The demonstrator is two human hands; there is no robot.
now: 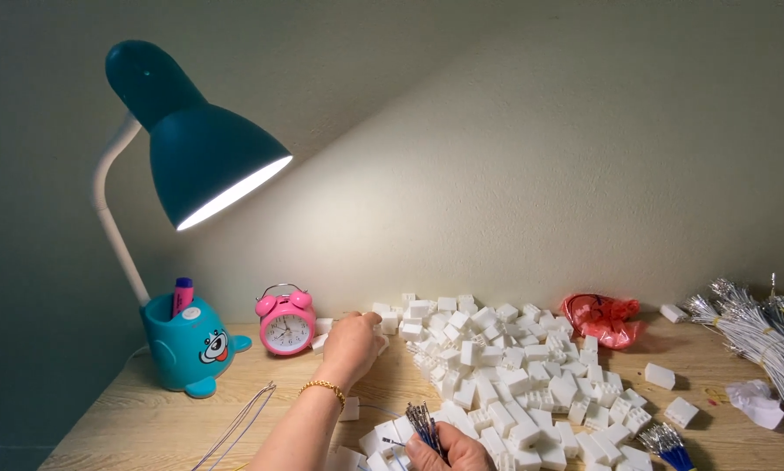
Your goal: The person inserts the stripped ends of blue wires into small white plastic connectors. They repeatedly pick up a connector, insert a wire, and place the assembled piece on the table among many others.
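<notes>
A large heap of small white plastic connector housings (505, 375) is spread across the wooden desk (148, 423), from the wall toward the near edge. The left hand (350, 344) is stretched out to the far left corner of that heap, fingers curled down over a housing or two there; whether one is actually pinched cannot be told, since the fingertips are hidden behind the knuckles. A gold bracelet (324, 389) sits on that wrist. The right hand (444, 449), low at the frame's edge, is closed around a bundle of thin wires with metal terminals (424, 423), held upright so the ends fan out above the fist, probably to keep single wires easy to draw.

A few loose grey wires (235, 427) lie on the desk to the left of the forearm. A blue-tipped wire bundle (667, 443) rests at the heap's near right edge, and thick sheaves of white wires (771, 344) are laid at the far right, beside a crumpled white scrap (756, 401). A crumpled red plastic bag (601, 318) lies against the wall behind the heap.

At the left, a pink twin-bell alarm clock (286, 324) stands near the wall, and a teal desk lamp (196, 144) with a cartoon-faced pen-holder base (187, 344) is turned to throw its light over the work area.
</notes>
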